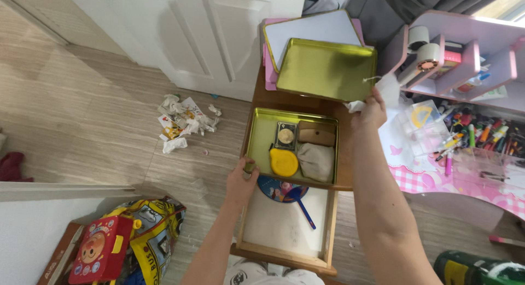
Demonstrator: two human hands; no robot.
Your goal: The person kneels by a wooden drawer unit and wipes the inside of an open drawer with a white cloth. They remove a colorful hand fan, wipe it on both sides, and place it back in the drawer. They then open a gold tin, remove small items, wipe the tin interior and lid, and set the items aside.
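Note:
My left hand (241, 179) grips the near left corner of an open gold tin box (259, 137) on a small wooden cabinet top. Inside the box lie a yellow round case (283, 162), a beige cloth pouch (316, 161), a brown wooden piece (316, 136) and a small dark packet with a coin-like disc (286, 136). My right hand (371, 111) holds a crumpled white tissue (388, 91) against the near right edge of the gold lid (326, 69), which lies upside down behind the box.
An open wooden drawer (285, 227) below holds a round picture fan with a blue handle (290, 195). A pink desk (465, 154) with pens and tape rolls stands right. Crumpled paper (183, 121) litters the floor left; toy bags (126, 238) lie at bottom left.

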